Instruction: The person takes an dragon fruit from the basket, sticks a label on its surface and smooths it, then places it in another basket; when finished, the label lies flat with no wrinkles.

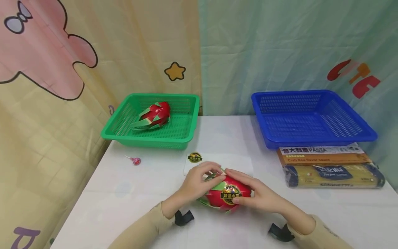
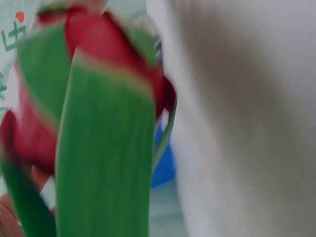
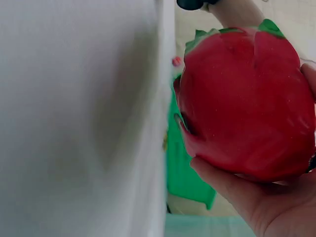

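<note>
A red dragon fruit [image 1: 214, 197] with green scales lies on its side at the table's front middle. On its near face is a round black-and-gold label [image 1: 230, 193]. My right hand [image 1: 264, 196] grips the fruit's right end, its thumb at the label's edge. From the left, my left hand [image 1: 197, 181] holds the fruit's leafy end, fingers bent over the top. In the left wrist view, long green scales of the dragon fruit [image 2: 106, 133] cover most of that hand. The right wrist view shows the fruit's smooth red end [image 3: 242, 103] between thumb and fingers.
Behind my hands lies a white sheet [image 1: 230, 162] with another round label [image 1: 195, 157]. A green basket [image 1: 183, 140] holds a second dragon fruit [image 1: 160, 112]. A lollipop [image 1: 135, 160] lies left. Right are a blue basket [image 1: 298, 126], pasta box [image 1: 323, 155] and spaghetti pack [image 1: 335, 176].
</note>
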Demonstrator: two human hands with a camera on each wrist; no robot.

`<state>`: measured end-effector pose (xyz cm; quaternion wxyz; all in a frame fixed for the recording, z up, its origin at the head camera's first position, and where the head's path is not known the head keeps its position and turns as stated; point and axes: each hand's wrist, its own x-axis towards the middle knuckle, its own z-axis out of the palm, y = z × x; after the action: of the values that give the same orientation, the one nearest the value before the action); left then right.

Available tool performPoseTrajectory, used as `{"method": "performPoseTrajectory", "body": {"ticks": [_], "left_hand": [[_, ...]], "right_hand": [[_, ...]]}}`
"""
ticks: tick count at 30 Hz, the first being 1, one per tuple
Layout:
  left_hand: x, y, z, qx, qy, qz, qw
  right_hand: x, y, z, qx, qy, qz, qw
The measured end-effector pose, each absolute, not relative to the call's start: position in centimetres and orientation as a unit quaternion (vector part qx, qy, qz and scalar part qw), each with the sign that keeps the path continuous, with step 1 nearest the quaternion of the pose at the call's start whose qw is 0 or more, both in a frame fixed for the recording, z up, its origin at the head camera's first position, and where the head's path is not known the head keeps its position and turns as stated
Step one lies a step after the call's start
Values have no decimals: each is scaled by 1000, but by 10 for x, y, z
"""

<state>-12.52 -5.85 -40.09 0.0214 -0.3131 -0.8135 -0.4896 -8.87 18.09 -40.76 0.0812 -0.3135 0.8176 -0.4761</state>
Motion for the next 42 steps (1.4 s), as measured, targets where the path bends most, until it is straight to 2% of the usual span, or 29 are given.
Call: {"method": "performPoseTrajectory", "body": {"ticks": [3, 9, 12, 15, 17, 19, 23, 26, 30, 42], "left_hand": [[-138, -61, -386, -312, -809, -490, 92], [-175, -54, -360, -302, -743, -585, 120], [-191, -35, -352, -283, -707, -627, 162], [-208, -9, -351, -260, -677, -664, 181], [-217, 8, -355, -249, -675, -675, 161], [-226, 24, -363, -248, -693, -667, 117], [-229, 57, -376, -262, -760, -594, 11], [-225, 78, -384, -254, -786, -563, -38], [-222, 100, -392, -222, -796, -560, -48], [-221, 118, -401, -186, -801, -569, -9]], "right_hand": [[-88, 197, -391, -307, 825, -472, 48], [-94, 239, -348, -266, 813, -518, -12], [-101, 257, -329, -248, 811, -528, -47], [-113, 272, -316, -216, 825, -514, -93], [-124, 281, -311, -191, 831, -511, -112], [-138, 291, -310, -161, 841, -500, -129], [-166, 313, -315, -95, 850, -502, -132], [-186, 330, -323, -47, 864, -486, -124], [-206, 349, -337, -13, 885, -452, -114], [-239, 367, -359, -16, 913, -406, -32]]}}
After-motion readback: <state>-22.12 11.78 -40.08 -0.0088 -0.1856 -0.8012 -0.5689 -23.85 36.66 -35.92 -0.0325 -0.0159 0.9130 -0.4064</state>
